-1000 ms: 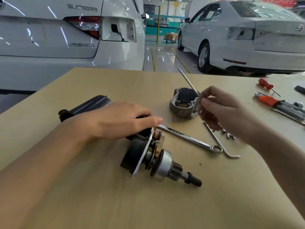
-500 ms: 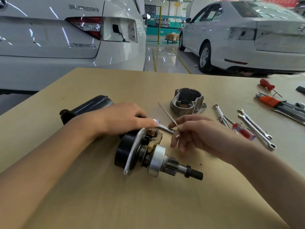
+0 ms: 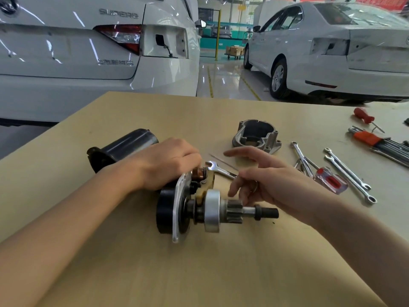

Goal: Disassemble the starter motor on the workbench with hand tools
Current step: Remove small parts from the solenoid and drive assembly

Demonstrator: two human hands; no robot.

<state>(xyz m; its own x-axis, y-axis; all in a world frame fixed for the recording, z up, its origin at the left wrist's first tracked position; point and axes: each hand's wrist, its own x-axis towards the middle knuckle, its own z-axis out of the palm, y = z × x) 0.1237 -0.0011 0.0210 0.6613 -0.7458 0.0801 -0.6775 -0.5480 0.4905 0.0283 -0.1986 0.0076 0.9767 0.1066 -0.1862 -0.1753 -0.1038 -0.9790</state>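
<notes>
The starter motor (image 3: 177, 209) lies on its side on the wooden workbench (image 3: 199, 273), its nose off, with the silver clutch, the pinion gear (image 3: 234, 211) and the shaft pointing right. My left hand (image 3: 168, 165) grips its upper body beside the black cylinder (image 3: 124, 147), fingers curled down over the copper part. Just right of the pinion, my right hand (image 3: 272, 182) hovers with fingers spread and holds nothing. A thin metal rod (image 3: 223, 161) lies on the bench behind it, beside a combination wrench (image 3: 213, 167) that is partly hidden by that hand.
The removed aluminium nose housing (image 3: 256, 138) stands behind the right hand. To the right lie several wrenches (image 3: 347, 173), a clear-handled screwdriver (image 3: 330, 180), an orange hex key set (image 3: 376, 140) and a red screwdriver (image 3: 364, 116). Two white cars stand beyond the bench.
My right hand brought the thin rod from the housing toward the motor, then let it go; its fingers are now spread. The left hand's fingers curled over the motor, which turned slightly.
</notes>
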